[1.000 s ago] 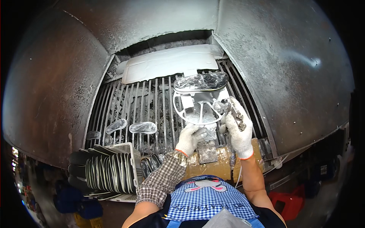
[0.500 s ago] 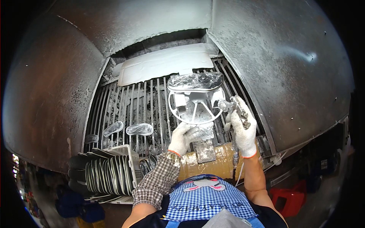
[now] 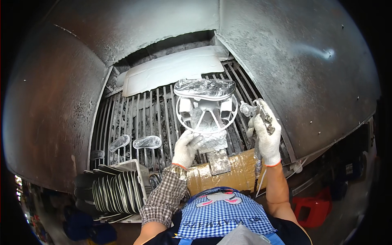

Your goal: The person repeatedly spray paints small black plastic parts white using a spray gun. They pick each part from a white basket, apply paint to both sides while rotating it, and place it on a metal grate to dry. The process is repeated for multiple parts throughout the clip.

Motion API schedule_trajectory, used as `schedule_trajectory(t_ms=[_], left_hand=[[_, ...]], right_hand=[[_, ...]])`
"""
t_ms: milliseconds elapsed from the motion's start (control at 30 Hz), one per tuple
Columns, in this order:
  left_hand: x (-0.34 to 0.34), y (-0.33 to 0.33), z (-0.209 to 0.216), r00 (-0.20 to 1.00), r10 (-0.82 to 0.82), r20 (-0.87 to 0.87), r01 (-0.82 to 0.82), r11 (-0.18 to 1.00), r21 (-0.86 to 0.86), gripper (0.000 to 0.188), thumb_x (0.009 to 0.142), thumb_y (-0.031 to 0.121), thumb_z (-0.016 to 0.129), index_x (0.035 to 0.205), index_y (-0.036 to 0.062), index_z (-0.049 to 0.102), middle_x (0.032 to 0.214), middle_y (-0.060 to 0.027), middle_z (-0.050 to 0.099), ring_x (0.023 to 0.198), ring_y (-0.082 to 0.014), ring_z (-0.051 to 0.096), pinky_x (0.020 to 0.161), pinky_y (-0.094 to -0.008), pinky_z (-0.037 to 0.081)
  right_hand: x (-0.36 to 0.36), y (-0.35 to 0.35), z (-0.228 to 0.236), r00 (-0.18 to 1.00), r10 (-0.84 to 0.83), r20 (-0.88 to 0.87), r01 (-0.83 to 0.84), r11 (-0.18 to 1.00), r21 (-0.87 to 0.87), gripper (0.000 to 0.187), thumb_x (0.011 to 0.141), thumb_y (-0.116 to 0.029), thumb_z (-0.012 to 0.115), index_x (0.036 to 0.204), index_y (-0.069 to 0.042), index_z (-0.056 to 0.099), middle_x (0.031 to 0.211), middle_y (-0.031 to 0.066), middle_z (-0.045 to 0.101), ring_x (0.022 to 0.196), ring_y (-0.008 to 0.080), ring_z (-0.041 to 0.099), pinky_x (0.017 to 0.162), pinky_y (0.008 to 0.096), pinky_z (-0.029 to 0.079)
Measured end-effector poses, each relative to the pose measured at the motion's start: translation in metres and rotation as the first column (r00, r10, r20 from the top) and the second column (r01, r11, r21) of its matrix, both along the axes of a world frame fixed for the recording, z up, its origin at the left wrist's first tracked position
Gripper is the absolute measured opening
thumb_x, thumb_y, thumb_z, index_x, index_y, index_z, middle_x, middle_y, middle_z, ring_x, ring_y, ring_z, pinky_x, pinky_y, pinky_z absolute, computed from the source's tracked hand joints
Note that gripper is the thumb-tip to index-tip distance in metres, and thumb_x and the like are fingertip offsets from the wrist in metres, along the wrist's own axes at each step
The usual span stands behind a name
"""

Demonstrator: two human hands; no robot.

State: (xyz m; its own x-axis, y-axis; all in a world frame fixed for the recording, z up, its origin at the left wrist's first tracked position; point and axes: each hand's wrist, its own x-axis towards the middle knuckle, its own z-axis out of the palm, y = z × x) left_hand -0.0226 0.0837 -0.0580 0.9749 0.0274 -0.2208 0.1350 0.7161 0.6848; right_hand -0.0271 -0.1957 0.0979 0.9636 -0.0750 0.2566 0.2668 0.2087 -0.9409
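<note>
My left hand, in a white knit glove, has its fingers curled at the near left rim of a white-coated spoked ring stand. Across the far side of that ring rests a long rounded piece, its top covered in shiny crinkled film and its near edge white. My right hand, gloved too, is closed around a metal spray gun. The gun's whitened nozzle points left toward the ring, a small gap away from it. A hose hangs below the gun.
Film-wrapped oval pieces lie on the metal bar grate at left. A white basket holds several dark flat pieces with pale edges. White-dusted cardboard lies behind; metal booth walls enclose the sides. A tape-covered brown roll lies in front.
My right hand and the spray gun have moved right, away from the ring's edge. The ring and film-covered piece have turned slightly. My left hand stays at the rim.
</note>
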Motion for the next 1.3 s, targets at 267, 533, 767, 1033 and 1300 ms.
schedule_trajectory(t_ms=[267,533,767,1033,1300], left_hand=[[0.004,0.009,-0.007,0.997,0.077,-0.023,-0.077,0.997,0.014,0.042,0.098,0.014,0.064,0.138,0.0006,0.063,0.117,-0.0135,0.075,0.108,-0.0302,0.073,0.097,-0.0457,0.059],[0.016,0.032,-0.019,0.996,0.085,0.009,-0.085,0.996,-0.008,0.041,0.103,0.014,0.056,0.141,-0.0024,0.059,0.122,-0.0202,0.073,0.106,-0.0349,0.073,0.094,-0.0496,0.061],[0.015,0.022,-0.023,0.971,0.232,-0.064,-0.234,0.972,-0.023,0.031,0.105,0.017,0.064,0.129,-0.0008,0.061,0.113,-0.0188,0.074,0.102,-0.0353,0.074,0.089,-0.0488,0.063],[-0.002,-0.043,0.001,0.999,-0.023,0.03,0.029,0.978,-0.208,0.042,0.105,0.019,0.062,0.142,-0.0005,0.057,0.133,-0.0251,0.068,0.121,-0.0406,0.068,0.097,-0.0516,0.06],[0.001,-0.018,-0.002,1.0,-0.009,-0.029,0.002,0.975,-0.222,0.043,0.104,0.018,0.062,0.141,-0.0036,0.057,0.134,-0.0264,0.067,0.122,-0.0436,0.066,0.104,-0.0557,0.057]], right_hand=[[0.002,-0.018,0.006,0.998,-0.053,0.031,0.054,0.998,-0.028,0.057,0.107,-0.016,0.066,0.157,0.004,0.048,0.093,0.0018,0.066,0.071,0.0051,0.058,0.063,0.0213,0.051],[-0.015,-0.028,0.01,0.999,-0.022,0.029,0.025,0.997,-0.075,0.054,0.107,-0.011,0.063,0.156,0.006,0.047,0.108,0.0075,0.071,0.074,0.0049,0.058,0.066,0.0211,0.051],[-0.027,-0.023,0.022,0.997,-0.065,-0.029,0.066,0.996,0.051,0.054,0.107,-0.009,0.063,0.156,0.007,0.046,0.095,0.0028,0.069,0.071,0.005,0.058,0.068,0.0209,0.051],[-0.03,-0.03,0.013,1.0,-0.018,-0.011,0.018,1.0,-0.01,0.054,0.106,-0.009,0.064,0.155,0.008,0.048,0.091,0.0029,0.068,0.071,0.0056,0.06,0.067,0.0213,0.051],[-0.03,-0.036,0.014,1.0,0.015,-0.024,-0.015,1.0,-0.006,0.053,0.107,-0.012,0.064,0.155,0.006,0.049,0.092,0.0034,0.07,0.071,0.0061,0.061,0.067,0.0224,0.052]])
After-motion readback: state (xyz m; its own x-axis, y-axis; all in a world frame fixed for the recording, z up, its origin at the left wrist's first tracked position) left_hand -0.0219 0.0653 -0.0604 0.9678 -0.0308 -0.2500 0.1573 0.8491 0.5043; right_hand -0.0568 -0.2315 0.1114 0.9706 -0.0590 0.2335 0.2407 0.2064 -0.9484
